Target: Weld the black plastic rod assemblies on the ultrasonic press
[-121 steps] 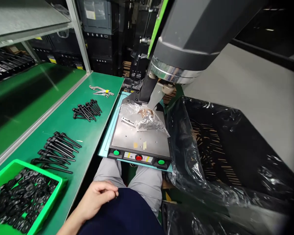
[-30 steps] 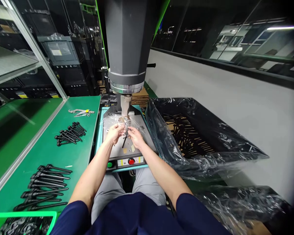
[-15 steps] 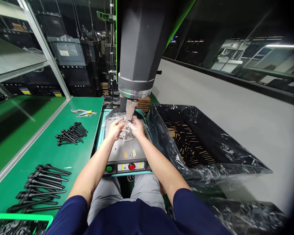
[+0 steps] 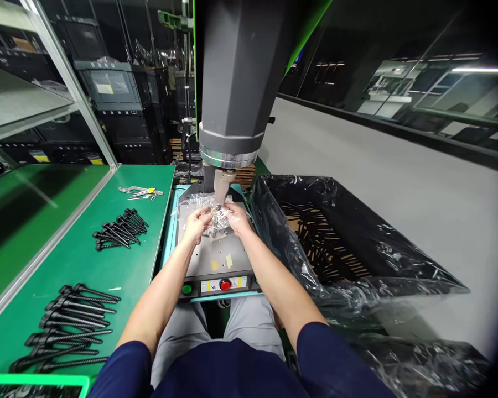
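Observation:
Clear plastic film (image 4: 221, 220) lies crumpled between my hands, under the metal tip (image 4: 221, 188) of the large grey machine head (image 4: 232, 83). My left hand (image 4: 198, 224) pinches the film's left side. On the right side, my right hand (image 4: 236, 218) has its fingers closed on the film too. Beneath the film, a metal fixture sits on the grey machine plate (image 4: 199, 260) and is mostly hidden. Any small part inside the film is too unclear to name.
A green button (image 4: 186, 289) and a red button (image 4: 225, 284) face me. Black threaded rods with knobbed heads (image 4: 78, 309) and metal wrenches (image 4: 141, 192) lie on the green table (image 4: 141, 265). To the right stands a bin lined with black plastic (image 4: 382, 265), holding several rods.
The film has been drawn slightly toward me and bunched lower between my hands, covering more of the fixture. Both hands stay closed on it. The view has shifted slightly.

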### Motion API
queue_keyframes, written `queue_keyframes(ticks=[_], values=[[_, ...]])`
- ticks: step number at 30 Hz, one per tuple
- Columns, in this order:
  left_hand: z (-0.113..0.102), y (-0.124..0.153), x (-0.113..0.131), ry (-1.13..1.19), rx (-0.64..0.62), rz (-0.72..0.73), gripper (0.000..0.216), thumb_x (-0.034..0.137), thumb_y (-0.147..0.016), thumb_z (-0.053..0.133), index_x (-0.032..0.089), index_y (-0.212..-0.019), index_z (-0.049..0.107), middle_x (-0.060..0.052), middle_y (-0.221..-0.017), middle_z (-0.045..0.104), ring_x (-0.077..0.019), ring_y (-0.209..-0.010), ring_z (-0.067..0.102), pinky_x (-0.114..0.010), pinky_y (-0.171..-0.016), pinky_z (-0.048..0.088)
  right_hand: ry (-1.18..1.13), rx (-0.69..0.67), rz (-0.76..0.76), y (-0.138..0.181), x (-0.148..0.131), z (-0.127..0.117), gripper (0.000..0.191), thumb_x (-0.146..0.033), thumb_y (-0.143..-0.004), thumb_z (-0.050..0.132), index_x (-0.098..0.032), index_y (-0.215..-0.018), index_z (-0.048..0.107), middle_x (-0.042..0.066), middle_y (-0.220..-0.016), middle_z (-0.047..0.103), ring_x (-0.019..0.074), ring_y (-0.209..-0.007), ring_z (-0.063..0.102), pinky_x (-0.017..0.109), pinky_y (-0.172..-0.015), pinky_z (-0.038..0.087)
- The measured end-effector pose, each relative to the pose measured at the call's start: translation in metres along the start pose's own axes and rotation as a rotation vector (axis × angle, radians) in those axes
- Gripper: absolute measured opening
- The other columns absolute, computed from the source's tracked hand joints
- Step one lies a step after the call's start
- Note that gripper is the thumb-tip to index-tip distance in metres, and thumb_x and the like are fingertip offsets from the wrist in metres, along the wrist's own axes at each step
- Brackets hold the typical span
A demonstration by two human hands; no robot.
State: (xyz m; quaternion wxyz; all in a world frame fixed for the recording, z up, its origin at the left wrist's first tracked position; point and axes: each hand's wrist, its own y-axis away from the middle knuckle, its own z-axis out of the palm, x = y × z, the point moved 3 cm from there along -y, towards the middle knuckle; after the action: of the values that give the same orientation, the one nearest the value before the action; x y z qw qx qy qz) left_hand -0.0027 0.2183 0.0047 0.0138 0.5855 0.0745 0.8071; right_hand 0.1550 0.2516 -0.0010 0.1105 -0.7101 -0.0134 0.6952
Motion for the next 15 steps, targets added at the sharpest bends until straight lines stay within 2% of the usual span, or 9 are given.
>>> queue_keyframes(ticks=[3,9,15], values=[[0.0,0.0001,-0.002,-0.004,0.001,0.014,0.058,0.022,-0.062,0.079,0.01,-0.117,0.064,0.002,-0.06,0.062,-0.0107,-0.053,0.057,-0.02,-0.048,0.037,0.0,0.014,0.016,-0.0007,-0.0009,0.0022,0.024,-0.031,-0.071,0.068,-0.017,-0.089,0.073,0.005,-0.091,0.073,0.0228,-0.087,0.067,0.034,-0.081,0.052],[0.0016,0.002,-0.0046,0.01,0.008,0.036,0.053,0.026,-0.06,0.081,0.011,-0.109,0.066,0.001,-0.062,0.063,-0.0109,-0.054,0.057,-0.021,-0.05,0.039,0.1,-0.091,-0.156,-0.0012,-0.0091,0.0026,0.014,-0.03,-0.075,0.062,-0.021,-0.082,0.071,0.004,-0.104,0.07,0.0233,-0.103,0.062,0.035,-0.093,0.048],[0.0041,0.0028,-0.0074,0.011,-0.001,0.055,0.053,0.028,-0.059,0.082,0.012,-0.107,0.066,0.001,-0.063,0.064,-0.0105,-0.053,0.055,-0.022,-0.05,0.039,0.071,-0.037,-0.043,0.0011,-0.0044,0.005,0.021,-0.029,-0.072,0.07,-0.02,-0.091,0.069,0.005,-0.099,0.071,0.0239,-0.099,0.063,0.034,-0.086,0.052]])
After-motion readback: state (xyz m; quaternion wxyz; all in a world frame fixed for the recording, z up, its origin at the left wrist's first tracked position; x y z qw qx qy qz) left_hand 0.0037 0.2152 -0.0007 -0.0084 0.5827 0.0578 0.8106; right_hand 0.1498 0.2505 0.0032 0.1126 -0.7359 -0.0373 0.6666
